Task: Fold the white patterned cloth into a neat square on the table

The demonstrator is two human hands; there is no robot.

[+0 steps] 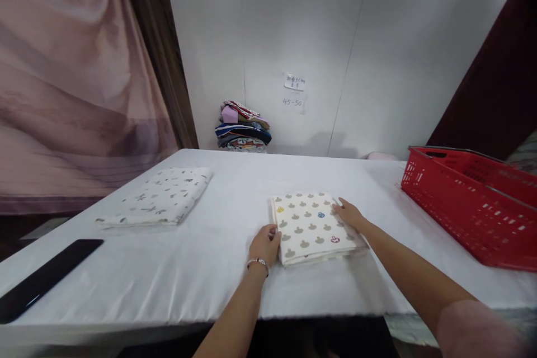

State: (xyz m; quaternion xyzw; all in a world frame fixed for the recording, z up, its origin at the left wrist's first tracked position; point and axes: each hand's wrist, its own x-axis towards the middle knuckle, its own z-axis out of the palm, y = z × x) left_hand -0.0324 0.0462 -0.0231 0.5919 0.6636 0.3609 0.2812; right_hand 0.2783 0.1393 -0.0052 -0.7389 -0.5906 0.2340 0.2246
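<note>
A folded white cloth [308, 224] lies in front of me, printed with grey-brown mushroom shapes and a few coloured ones in yellow, blue and red. At its left edge, my left hand [264, 245] has its fingers curled against the fabric; a bracelet circles that wrist. My right hand [348, 215] grips the opposite edge, thumb over the top and some fingers hidden along the side. Left of both hands, a second folded white cloth [161, 196] with small grey and dark prints rests flat.
The table [168, 285] has a white cover. A long black flat object [48, 279] lies at its left. To the right stands a red plastic basket [470, 212]. Folded fabrics [243, 127] are piled at the back wall, near handwritten paper notes [293, 83]. A pink curtain [71, 78] hangs left.
</note>
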